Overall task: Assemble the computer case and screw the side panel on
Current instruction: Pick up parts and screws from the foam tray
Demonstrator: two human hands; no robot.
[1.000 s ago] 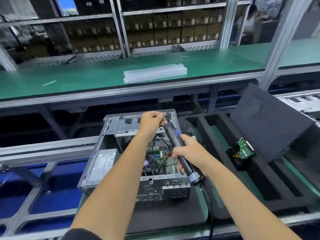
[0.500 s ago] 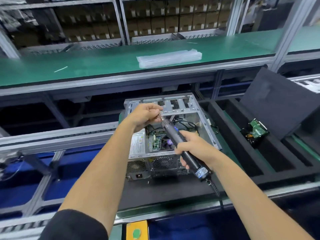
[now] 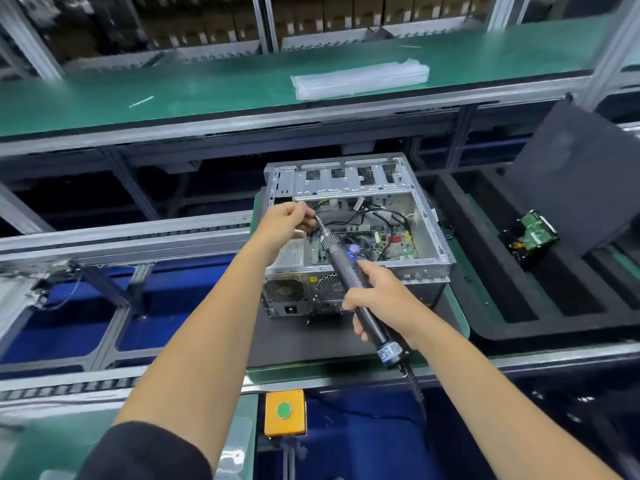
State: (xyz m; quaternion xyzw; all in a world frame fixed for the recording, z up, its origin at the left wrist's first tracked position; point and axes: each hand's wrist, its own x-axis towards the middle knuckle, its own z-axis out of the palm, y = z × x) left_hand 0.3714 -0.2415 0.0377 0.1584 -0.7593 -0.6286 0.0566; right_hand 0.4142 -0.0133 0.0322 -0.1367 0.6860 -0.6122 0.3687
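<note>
Open computer case (image 3: pixel 360 237) on dark mat, beneath both grips. Right grip (image 3: pixel 377 299) curled around electric screwdriver (image 3: pixel 356 289); left grip (image 3: pixel 287 223) pinching its bit tip. Foam tray (image 3: pixel 502 278) right of right grip.

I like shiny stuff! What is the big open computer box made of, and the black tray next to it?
The computer case looks like bare sheet metal: silvery grey, faintly glossy, with thin folded edges and punched holes. The black tray beside it looks like foam: matte, no shine, with thick, soft-looking walls around cut-out slots. I can't be certain of either from a picture alone.
</note>
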